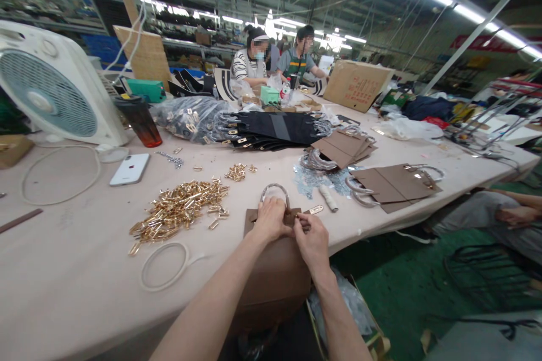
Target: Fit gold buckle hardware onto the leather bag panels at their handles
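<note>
A brown handbag panel [275, 279] hangs over the table's front edge toward me, its top part lying on the tabletop. Its looped handle [275, 186], wrapped in clear plastic, stands up past my fingers. My left hand [271, 219] grips the panel's top edge just below the handle. Close beside it, my right hand [312, 237] is closed in a pinch at the panel's right corner. A small gold glint shows at those fingertips, but the piece itself is mostly hidden. A flat gold metal plate [315, 210] lies just beyond my right hand.
Left of my hands lies a heap of gold buckles [182, 206], with a tape ring [164, 266] nearer me. More brown panels [393, 185] and a white roll [328, 198] lie right. Farther off are a phone [130, 170], fan [51, 90], black panels [275, 128] and two seated people.
</note>
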A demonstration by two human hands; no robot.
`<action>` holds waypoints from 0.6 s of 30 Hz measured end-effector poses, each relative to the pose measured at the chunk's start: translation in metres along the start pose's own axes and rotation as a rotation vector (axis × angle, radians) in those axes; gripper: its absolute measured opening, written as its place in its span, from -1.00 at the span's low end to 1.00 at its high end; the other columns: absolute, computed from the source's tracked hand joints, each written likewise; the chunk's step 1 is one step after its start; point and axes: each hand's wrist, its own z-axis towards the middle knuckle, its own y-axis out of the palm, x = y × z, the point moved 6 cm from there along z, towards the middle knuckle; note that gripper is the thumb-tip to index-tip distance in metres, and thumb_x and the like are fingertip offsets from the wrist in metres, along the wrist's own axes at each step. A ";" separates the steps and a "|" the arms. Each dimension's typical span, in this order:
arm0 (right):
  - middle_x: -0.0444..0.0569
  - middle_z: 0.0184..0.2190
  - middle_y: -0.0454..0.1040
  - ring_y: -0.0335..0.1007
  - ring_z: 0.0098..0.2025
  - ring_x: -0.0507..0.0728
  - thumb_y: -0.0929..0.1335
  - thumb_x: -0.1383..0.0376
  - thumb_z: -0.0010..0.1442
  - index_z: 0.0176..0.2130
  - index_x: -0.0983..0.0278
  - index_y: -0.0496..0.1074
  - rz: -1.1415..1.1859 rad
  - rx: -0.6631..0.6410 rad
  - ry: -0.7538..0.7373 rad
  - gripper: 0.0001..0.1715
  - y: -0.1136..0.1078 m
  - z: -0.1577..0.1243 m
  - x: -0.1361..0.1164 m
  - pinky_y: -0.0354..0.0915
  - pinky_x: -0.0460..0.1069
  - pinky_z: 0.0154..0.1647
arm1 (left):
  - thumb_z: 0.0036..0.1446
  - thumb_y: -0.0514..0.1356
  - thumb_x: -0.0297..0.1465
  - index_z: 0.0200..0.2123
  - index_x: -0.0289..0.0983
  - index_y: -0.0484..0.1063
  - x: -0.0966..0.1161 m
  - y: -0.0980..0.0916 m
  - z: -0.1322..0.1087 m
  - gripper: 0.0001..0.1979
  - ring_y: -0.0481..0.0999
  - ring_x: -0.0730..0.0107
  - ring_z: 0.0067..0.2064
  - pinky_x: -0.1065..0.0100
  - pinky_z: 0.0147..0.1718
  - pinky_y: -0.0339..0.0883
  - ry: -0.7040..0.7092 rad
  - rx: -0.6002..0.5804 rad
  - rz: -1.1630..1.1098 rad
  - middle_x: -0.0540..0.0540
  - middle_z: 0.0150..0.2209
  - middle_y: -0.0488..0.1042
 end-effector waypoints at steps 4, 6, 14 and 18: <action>0.09 -0.23 0.60 0.56 -0.31 0.17 0.35 0.26 0.28 -0.09 0.29 0.59 -0.053 -0.023 -0.039 -0.73 -0.002 0.001 -0.008 0.50 0.07 -0.16 | -0.13 0.49 -0.06 -0.11 -0.25 0.42 0.000 0.000 -0.003 -0.40 0.37 -0.13 0.14 0.05 0.05 0.26 0.017 0.017 -0.014 -0.26 0.04 0.45; 0.09 -0.24 0.60 0.56 -0.30 0.18 0.35 0.28 0.27 -0.10 0.29 0.59 -0.080 -0.031 -0.061 -0.74 -0.003 0.002 -0.012 0.50 0.09 -0.15 | -0.10 0.48 -0.08 -0.11 -0.25 0.41 0.000 0.000 -0.003 -0.43 0.38 -0.12 0.14 0.05 0.05 0.26 0.017 0.017 -0.014 -0.26 0.03 0.44; 0.10 -0.25 0.62 0.58 -0.29 0.19 0.35 0.29 0.26 -0.10 0.29 0.63 -0.101 -0.058 -0.089 -0.71 -0.005 0.007 -0.015 0.50 0.09 -0.12 | -0.11 0.49 -0.07 -0.10 -0.25 0.39 0.000 0.000 -0.005 -0.40 0.37 -0.12 0.14 0.03 0.08 0.25 0.017 0.020 -0.009 -0.26 0.05 0.44; 0.09 -0.24 0.59 0.57 -0.29 0.16 0.34 0.24 0.31 -0.08 0.30 0.61 0.006 -0.017 -0.072 -0.71 -0.006 -0.002 -0.011 0.52 0.05 -0.18 | -0.07 0.45 -0.08 -0.10 -0.24 0.39 0.000 0.000 -0.005 -0.44 0.39 -0.12 0.15 0.01 0.09 0.27 0.052 0.030 -0.046 -0.27 0.07 0.45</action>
